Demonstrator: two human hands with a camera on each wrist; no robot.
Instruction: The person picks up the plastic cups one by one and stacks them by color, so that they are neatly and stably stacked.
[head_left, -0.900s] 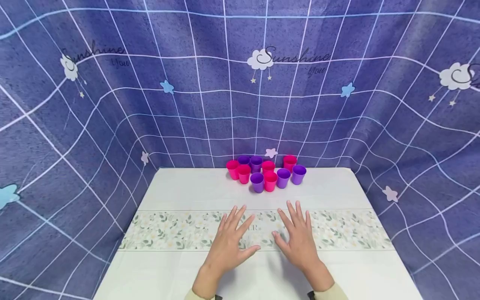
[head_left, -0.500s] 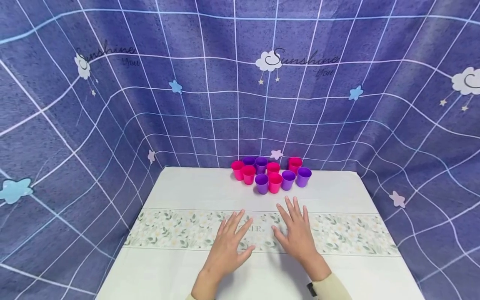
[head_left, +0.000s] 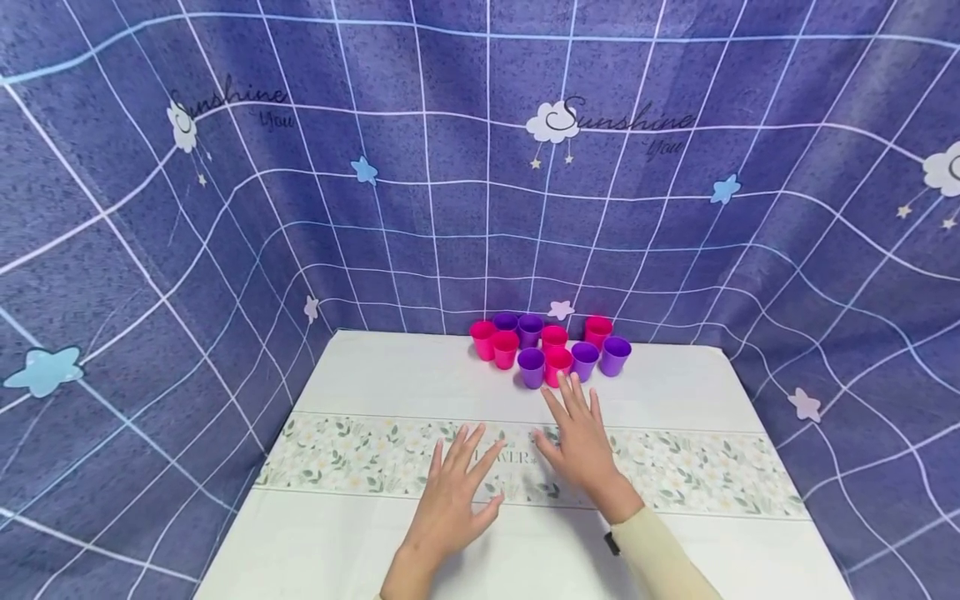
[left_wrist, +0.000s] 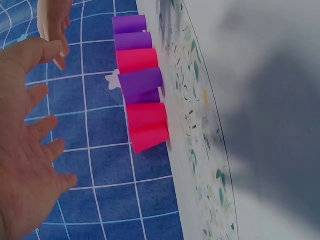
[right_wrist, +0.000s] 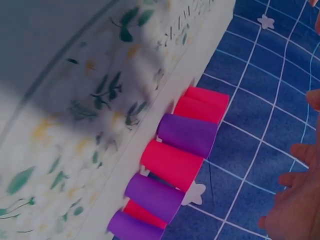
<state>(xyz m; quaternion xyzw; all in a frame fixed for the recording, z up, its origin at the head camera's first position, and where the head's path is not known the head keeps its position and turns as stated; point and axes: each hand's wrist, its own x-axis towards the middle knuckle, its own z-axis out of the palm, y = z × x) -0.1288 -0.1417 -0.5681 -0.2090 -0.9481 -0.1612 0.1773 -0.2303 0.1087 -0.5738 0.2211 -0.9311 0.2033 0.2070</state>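
Several pink and purple cups stand upright in a loose cluster at the back of the table. Frontmost are a purple cup (head_left: pixel 532 370) and a pink cup (head_left: pixel 557 365), with a purple cup (head_left: pixel 585 363) and another purple cup (head_left: pixel 615 357) to their right. My right hand (head_left: pixel 583 446) hovers just in front of them, fingers spread and holding nothing. In the head view its fingertips overlap the front pink cup's base; the right wrist view shows a gap between hand (right_wrist: pixel 297 195) and cups. My left hand (head_left: pixel 452 504), also spread, hovers farther back over the floral band.
A white tabletop (head_left: pixel 390 367) carries a printed floral band (head_left: pixel 337 454) across its middle. Blue grid-patterned curtain (head_left: pixel 450 208) encloses the back and both sides. The cups stand close to the back edge.
My right hand has moved forward and slightly left toward the cups. The left hand stays nearly in place. The head view has turned slightly left, and the cups stand as before.
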